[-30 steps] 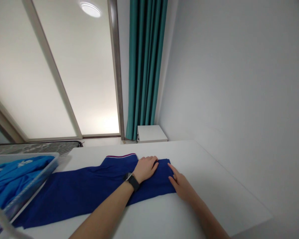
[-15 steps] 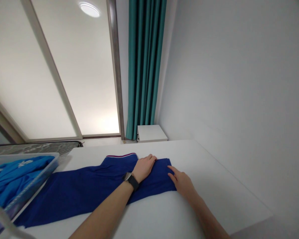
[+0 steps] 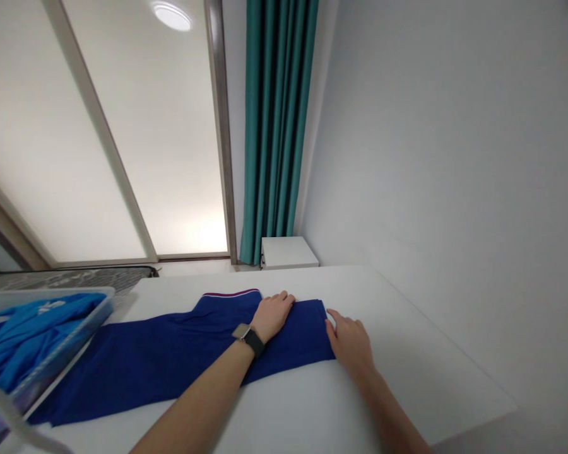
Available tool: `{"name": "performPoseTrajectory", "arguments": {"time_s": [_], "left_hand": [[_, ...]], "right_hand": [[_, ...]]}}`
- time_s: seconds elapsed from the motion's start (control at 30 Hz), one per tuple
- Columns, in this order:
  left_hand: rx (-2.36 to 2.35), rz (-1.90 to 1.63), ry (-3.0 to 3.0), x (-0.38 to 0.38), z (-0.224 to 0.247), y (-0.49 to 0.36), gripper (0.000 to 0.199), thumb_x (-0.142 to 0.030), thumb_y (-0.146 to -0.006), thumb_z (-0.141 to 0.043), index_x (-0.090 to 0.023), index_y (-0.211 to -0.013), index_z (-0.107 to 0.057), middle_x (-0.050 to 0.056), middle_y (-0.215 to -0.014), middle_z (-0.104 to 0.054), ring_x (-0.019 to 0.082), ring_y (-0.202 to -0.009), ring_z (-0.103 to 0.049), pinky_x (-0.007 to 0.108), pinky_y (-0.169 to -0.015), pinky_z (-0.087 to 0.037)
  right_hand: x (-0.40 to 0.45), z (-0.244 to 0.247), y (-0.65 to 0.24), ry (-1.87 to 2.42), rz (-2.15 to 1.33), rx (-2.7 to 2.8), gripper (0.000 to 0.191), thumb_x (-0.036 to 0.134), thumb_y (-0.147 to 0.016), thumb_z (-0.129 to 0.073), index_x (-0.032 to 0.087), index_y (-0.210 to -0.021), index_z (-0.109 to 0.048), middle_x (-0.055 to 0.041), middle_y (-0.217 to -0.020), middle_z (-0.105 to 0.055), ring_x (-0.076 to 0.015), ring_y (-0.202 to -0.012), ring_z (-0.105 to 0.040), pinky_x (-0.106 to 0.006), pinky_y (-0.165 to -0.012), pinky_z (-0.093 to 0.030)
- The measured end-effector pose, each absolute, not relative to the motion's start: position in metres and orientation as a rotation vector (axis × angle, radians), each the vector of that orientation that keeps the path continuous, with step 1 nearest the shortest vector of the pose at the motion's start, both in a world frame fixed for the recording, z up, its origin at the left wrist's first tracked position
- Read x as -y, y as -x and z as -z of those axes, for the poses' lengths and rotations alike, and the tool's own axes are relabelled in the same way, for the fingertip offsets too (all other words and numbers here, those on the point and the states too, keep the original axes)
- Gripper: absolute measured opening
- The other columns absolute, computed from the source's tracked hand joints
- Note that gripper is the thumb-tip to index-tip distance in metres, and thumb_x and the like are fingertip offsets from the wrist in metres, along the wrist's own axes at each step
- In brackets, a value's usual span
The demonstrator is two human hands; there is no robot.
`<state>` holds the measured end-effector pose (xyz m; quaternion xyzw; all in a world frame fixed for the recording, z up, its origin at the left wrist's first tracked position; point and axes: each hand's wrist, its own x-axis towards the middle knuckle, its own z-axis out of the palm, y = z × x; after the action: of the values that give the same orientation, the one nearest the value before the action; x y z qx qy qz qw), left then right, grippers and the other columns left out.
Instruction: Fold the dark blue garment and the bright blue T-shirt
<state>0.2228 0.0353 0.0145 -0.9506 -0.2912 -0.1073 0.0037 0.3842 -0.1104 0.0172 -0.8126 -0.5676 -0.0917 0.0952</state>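
Observation:
A dark blue polo shirt (image 3: 146,359) lies in a long folded strip across the white table, its collar edged in red and white at the far side. My left hand (image 3: 273,317), with a watch (image 3: 248,339) on the wrist, rests palm down on the shirt just right of the collar, fingers stretched out. At the shirt's right end is my right hand (image 3: 351,340). Its thumb and index finger are apart beside the folded edge, with no cloth visibly between them; the thumb is close to or touching that edge.
A clear plastic bin (image 3: 82,328) with bright blue clothes (image 3: 33,340) stands at the left, against the shirt's left end. The white table (image 3: 303,403) meets a wall (image 3: 430,189) on the right. Beyond it are a white cabinet (image 3: 288,252) and a green curtain (image 3: 277,126).
My right hand has shifted slightly right, its fingertips moving off the cloth to just outside the shirt's right edge. My left hand stays in place on the shirt.

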Motion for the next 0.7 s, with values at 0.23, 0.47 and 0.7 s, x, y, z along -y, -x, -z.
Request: {"name": "performPoseTrajectory", "arguments": {"time_s": [0.23, 0.47, 0.7], "left_hand": [[0.946, 0.364, 2.954, -0.034, -0.014, -0.224, 0.021, -0.023, -0.101, -0.035, -0.023, -0.111, -0.054, 0.005, -0.104, -0.062, 0.018, -0.087, -0.063, 0.029, -0.072, -0.046], [0.96, 0.403, 2.916, -0.034, -0.018, -0.221, 0.021, -0.025, -0.099, -0.04, -0.02, -0.109, -0.058, 0.007, -0.106, -0.062, 0.023, -0.099, -0.059, 0.036, -0.084, -0.043], [1.042, 0.572, 2.865, -0.048, -0.045, -0.15, 0.028, -0.032, -0.098, -0.041, -0.022, -0.118, -0.058, 0.008, -0.109, -0.061, 0.025, -0.106, -0.053, 0.04, -0.091, -0.039]], "right_hand": [[0.101, -0.026, -0.348, 2.104, 0.336, 1.934, 0.042, 0.025, -0.098, -0.038, 0.01, -0.132, -0.056, -0.0159, -0.131, -0.059, -0.027, -0.121, -0.052, -0.041, -0.103, -0.038], [0.094, 0.002, -0.345, 2.116, 0.085, 2.082, 0.056, 0.039, -0.099, -0.034, 0.008, -0.146, -0.038, -0.0138, -0.152, -0.035, -0.0277, -0.142, -0.03, -0.047, -0.116, -0.022], [0.092, 0.011, -0.352, 2.103, 0.044, 2.077, 0.061, 0.046, -0.099, -0.028, 0.011, -0.148, -0.035, -0.0121, -0.154, -0.03, -0.0259, -0.144, -0.024, -0.048, -0.118, -0.017]]}}
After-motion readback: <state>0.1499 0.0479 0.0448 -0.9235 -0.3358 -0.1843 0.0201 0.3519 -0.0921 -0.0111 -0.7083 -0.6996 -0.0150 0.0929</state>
